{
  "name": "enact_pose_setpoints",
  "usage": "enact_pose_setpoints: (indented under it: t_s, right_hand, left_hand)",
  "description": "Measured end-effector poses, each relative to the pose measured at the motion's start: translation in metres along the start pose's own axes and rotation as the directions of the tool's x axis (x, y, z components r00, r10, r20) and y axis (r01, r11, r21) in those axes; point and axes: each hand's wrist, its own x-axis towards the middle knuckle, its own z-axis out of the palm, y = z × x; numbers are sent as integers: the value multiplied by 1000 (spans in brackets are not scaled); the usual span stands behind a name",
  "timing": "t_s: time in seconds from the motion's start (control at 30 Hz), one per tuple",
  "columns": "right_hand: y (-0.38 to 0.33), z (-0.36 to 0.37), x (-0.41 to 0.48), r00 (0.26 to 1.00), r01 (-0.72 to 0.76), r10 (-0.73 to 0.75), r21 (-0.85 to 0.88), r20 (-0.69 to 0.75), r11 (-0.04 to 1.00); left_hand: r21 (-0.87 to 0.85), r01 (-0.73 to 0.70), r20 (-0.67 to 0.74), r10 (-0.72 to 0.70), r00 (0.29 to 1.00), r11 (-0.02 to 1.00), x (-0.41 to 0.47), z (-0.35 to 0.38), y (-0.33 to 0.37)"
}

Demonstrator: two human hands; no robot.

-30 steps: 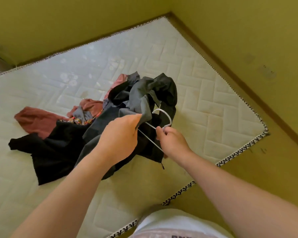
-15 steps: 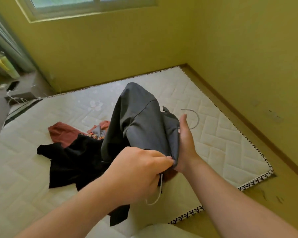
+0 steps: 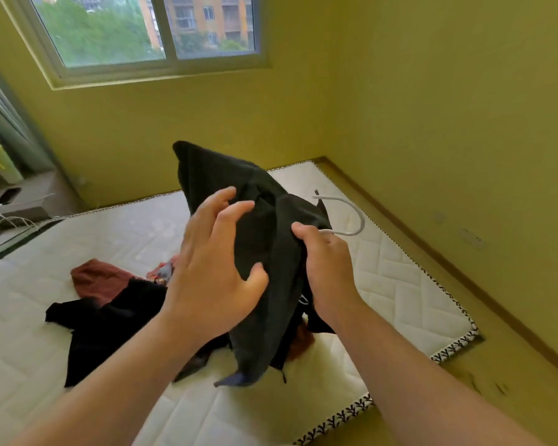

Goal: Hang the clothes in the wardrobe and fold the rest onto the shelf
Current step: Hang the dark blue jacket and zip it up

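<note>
Grey garment (image 3: 264, 226) raised over the mattress (image 3: 400, 284): right hand (image 3: 329, 272) grips its white hanger (image 3: 359, 217), left hand (image 3: 213, 278) touches it, fingers spread.

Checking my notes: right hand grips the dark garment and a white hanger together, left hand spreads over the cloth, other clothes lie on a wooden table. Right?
One slip: the head view shows the other clothes on a white quilted mattress, not a wooden table. The right hand grips the dark garment and the white hanger together, and the left hand spreads over the cloth.
</note>
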Motion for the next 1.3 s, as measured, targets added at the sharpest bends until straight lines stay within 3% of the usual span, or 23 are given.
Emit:
enact_pose_setpoints:
  t_s: [0.03,0.1,0.2,0.47,0.67,0.8,0.9,1.0,1.1,1.17,1.3]
  right_hand:
    - [-4,-1,-7,999,34,-34,-13,-1,999]
    - [-13,-5,-19,997,80,-80,4,25,997]
    - [-20,-11,-29,996,69,-72,63,47,996]
    - [-17,-33,-49,998,-61,51,247,47,967]
    - [-13,-42,-52,984,-46,-25,388,176,920]
    - [-11,-34,-50,958,-72,-78,499,274,863]
    - [-8,-27,-45,958,-100,-44,473,284,875]
    - [-2,-33,-41,970,-126,36,375,239,918]
    - [10,-38,-35,989,-134,135,-24,59,991]
    - [25,-43,-32,970,-241,241,-255,-30,936]
    - [50,-45,-45,886,-331,458,-589,76,737]
  left_hand:
    - [92,-111,-48,116,992,990,10,-2,5]
    - [319,-262,20,270,963,911,33,-7,9]
    - [447,-341,108,328,938,827,56,-13,12]
    - [195,-414,158,388,908,889,37,-1,44]
    - [217,-462,125,445,887,860,24,8,49]
    - [280,-385,48,388,920,879,27,6,48]
    - [278,-344,36,348,937,897,36,0,37]
    - [273,-321,4,333,943,907,42,-7,22]
    - [256,-286,-24,302,953,923,44,-17,10]
    - [219,-282,-33,296,955,934,45,-23,5]
    - [98,-306,-31,310,950,947,41,-31,5]
